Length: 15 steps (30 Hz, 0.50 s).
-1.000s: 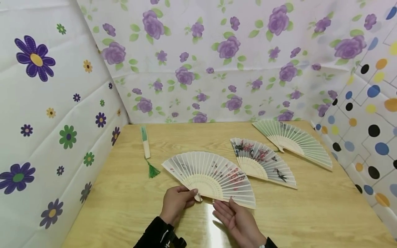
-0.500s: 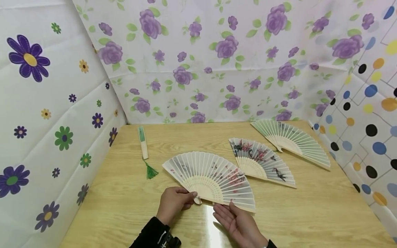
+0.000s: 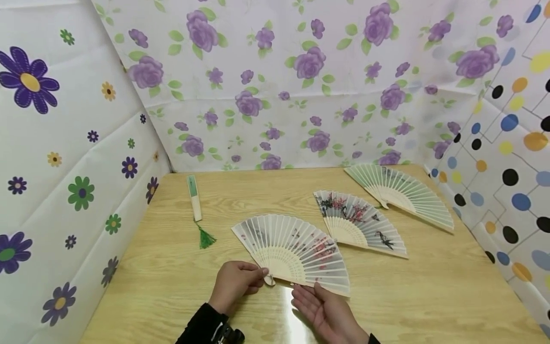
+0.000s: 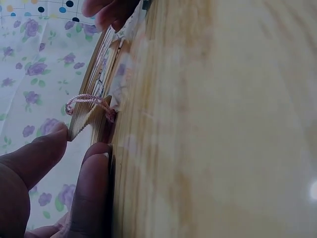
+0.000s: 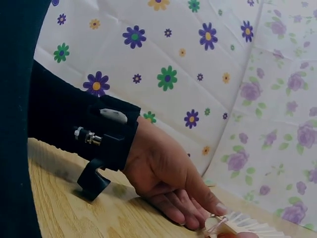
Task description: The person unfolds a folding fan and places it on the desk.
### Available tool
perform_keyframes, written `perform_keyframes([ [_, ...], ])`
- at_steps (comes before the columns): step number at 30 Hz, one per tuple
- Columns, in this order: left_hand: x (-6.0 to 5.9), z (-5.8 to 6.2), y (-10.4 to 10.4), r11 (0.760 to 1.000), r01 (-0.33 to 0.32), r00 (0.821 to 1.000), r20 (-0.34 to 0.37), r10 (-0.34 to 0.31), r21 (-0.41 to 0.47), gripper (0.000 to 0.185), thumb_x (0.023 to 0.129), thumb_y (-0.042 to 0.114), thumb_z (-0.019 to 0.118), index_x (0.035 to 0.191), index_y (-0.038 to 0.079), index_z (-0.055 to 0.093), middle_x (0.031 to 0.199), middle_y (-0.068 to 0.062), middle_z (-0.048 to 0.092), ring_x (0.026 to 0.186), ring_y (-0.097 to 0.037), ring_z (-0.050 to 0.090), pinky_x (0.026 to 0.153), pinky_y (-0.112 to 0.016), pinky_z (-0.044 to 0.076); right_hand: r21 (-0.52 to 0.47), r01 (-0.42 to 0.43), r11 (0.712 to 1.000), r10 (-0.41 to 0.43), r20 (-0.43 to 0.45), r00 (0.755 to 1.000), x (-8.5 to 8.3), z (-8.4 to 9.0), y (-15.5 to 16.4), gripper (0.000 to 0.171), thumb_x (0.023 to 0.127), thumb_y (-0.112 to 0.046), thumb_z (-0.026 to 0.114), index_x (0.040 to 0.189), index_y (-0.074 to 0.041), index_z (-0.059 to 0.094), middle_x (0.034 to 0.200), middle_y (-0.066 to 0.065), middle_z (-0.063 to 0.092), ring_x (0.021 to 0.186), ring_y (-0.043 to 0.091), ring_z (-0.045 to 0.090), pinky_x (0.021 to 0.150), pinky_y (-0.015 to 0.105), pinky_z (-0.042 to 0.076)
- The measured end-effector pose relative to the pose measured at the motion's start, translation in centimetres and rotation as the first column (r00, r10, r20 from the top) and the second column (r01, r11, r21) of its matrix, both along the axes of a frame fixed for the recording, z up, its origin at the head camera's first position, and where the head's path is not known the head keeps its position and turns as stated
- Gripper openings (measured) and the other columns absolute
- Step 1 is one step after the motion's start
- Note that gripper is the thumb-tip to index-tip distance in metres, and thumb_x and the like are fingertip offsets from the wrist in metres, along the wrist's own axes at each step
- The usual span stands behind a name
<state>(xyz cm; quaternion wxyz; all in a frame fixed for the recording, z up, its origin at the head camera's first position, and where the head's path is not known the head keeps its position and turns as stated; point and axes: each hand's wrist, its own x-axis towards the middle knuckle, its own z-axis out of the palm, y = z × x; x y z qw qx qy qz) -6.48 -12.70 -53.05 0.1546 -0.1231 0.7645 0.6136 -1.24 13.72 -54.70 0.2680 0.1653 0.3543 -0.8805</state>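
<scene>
A spread white folding fan (image 3: 279, 248) with pink blossoms lies at the front middle of the table. My left hand (image 3: 236, 285) pinches its narrow pivot end between thumb and fingers. Up close in the left wrist view, a pink cord loop (image 4: 90, 100) hangs on the stacked sticks at that end. At the fan's near edge, the thumb of my right hand (image 3: 326, 313) lies over the outer stick, the other fingers stretched below it, palm turned up. The right wrist view shows the left hand (image 5: 166, 163) at the pivot, with only a bit of the right fingers along the bottom.
Behind to the right lies a second open fan (image 3: 361, 222) with red blossoms, and past it a green open fan (image 3: 401, 193). A folded fan (image 3: 194, 198) with a green tassel (image 3: 206, 238) lies at the left. Patterned cloth walls (image 3: 232, 110) enclose the wooden table (image 3: 172, 291).
The held fan has turned slightly clockwise and come a little nearer the body, both hands keeping their places on it. The head view has swung slightly to the right.
</scene>
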Motion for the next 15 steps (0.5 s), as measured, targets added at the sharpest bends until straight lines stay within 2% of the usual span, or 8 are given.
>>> perform_keyframes([
  [6, 0.2, -0.2, 0.0, 1.0, -0.012, 0.999, 0.032, 0.011, 0.015, 0.038, 0.097, 0.023, 0.094, 0.117, -0.006, 0.081, 0.094, -0.011, 0.086, 0.08, -0.015, 0.082, 0.071, -0.03, 0.071, -0.002, -0.016, 1.0, 0.016, 0.009, 1.0, 0.4, -0.1, 0.1, 0.062, 0.127, -0.029, 0.022, 0.164, 0.02, 0.025, 0.125, 0.009, 0.081, 0.119, 0.015, 0.08, 0.116, 0.034, 0.064],
  [15, 0.6, -0.1, 0.1, 1.0, -0.028, 1.0, 0.004, 0.028, -0.011, 0.038, 0.095, 0.023, 0.095, 0.115, -0.006, 0.081, 0.094, -0.011, 0.086, 0.08, -0.016, 0.082, 0.071, -0.032, 0.071, 0.009, -0.015, 1.0, 0.015, -0.006, 1.0, 1.2, -0.3, -0.2, 0.064, 0.127, -0.026, 0.023, 0.169, 0.021, 0.016, 0.124, 0.007, 0.083, 0.119, 0.014, 0.081, 0.116, 0.033, 0.064],
])
